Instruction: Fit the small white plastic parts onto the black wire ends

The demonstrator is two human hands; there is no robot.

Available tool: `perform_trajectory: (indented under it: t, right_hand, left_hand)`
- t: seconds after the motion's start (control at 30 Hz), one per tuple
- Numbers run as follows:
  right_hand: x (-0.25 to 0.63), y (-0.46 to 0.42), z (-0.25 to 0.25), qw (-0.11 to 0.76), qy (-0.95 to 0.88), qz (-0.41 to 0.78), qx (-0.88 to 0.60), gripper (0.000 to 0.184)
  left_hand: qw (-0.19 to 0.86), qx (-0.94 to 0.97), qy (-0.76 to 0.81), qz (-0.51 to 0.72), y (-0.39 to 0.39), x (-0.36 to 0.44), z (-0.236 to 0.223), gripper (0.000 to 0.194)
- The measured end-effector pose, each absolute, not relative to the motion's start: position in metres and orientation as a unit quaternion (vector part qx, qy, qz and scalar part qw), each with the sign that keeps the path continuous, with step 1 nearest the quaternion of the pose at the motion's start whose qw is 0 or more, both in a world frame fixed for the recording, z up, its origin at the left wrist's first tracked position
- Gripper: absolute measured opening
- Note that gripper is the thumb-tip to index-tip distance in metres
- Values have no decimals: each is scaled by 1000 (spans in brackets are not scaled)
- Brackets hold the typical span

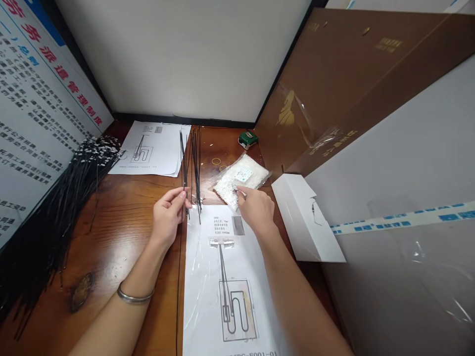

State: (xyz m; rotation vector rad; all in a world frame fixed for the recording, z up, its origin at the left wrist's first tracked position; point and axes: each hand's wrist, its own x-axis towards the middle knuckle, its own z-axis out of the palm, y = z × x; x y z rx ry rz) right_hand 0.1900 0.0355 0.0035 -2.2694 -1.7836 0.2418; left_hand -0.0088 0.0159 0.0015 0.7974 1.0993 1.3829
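My left hand (170, 212) pinches thin black wires (183, 163) that stick up past its fingertips. More loose black wires (195, 163) lie just to its right on the wooden table. My right hand (257, 205) has its fingers pressed together at the near edge of a clear plastic bag (256, 170) full of small white pieces. Whether those fingers hold a piece cannot be made out. Below both hands lies a printed drawing sheet (200, 296) showing a looped wire layout, with a strip of clear tape (221, 243) on it.
A big bundle of black wires with white ends (55, 217) rests at the left. Another printed sheet (163, 148) lies at the back. A green tape measure (248, 139), a white folded card (306, 222) and a brown box (334, 64) stand to the right.
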Motion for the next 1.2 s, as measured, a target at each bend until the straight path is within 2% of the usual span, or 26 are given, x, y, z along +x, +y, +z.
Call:
perform_trajectory:
  t: [0.2, 0.4, 0.5, 0.87, 1.2]
  right_hand:
    - [188, 42, 10, 88, -597, 73, -794, 35]
    - [184, 43, 9, 89, -589, 76, -800, 33]
    - [184, 44, 8, 89, -591, 72, -798, 29]
    - [183, 49, 6, 91, -605, 58, -789, 28]
    - [184, 55, 4, 81, -634, 43, -768, 29]
  left_hand:
    - [594, 343, 484, 544, 29, -37, 13, 29]
    - [676, 413, 507, 341, 28, -43, 30, 19]
    - [708, 424, 487, 287, 13, -29, 25, 16]
    - [660, 424, 442, 436, -7, 3, 3, 27]
    - [635, 444, 431, 462, -10, 2, -3, 26]
